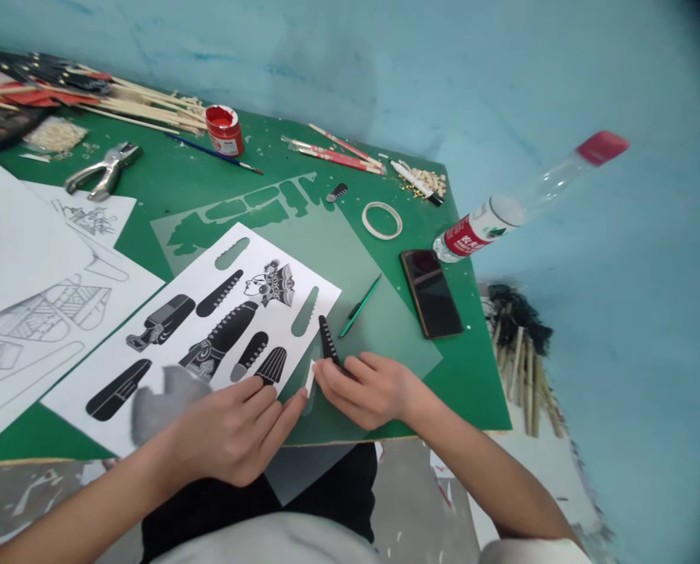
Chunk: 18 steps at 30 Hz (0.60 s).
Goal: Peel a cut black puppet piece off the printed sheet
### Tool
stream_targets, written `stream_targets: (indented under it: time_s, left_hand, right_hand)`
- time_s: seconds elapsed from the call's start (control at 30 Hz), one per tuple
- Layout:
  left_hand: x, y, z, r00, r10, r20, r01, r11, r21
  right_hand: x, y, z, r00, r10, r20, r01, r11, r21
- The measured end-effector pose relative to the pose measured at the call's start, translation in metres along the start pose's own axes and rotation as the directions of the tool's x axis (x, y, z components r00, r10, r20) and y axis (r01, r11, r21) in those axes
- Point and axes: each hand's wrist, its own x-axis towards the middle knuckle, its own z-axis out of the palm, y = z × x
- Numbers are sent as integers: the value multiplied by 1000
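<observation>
On the green table lies a white printed sheet with black puppet-like figure parts and several cut-out holes. My left hand rests over its lower edge, fingers closed, with the forefinger and thumb tip at a narrow white paper strip. My right hand is closed beside it, pinching a black toothed paper cut-out that sticks up past its fingers. The fingertips of both hands nearly meet at the strip. A green craft knife lies just beyond my right hand on a translucent sheet.
At the right are a phone and a bottle. Farther back lie a tape roll, a marker, a red paint jar, a brush, a hole punch and wooden sticks. Drawings cover the left.
</observation>
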Motion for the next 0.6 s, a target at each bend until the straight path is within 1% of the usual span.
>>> stream_targets:
  time_s: [0.43,0.6]
  left_hand:
    - [-1,-3,1,1000,-23,-16,22,999,-44]
    - [-2,-3,1,999,-33,10,34,998,-52]
  right_hand:
    - [-1,0,1,1000,6,-7,-6,1000,17]
    - [0,0,1,1000,13,-1,-13,999,46]
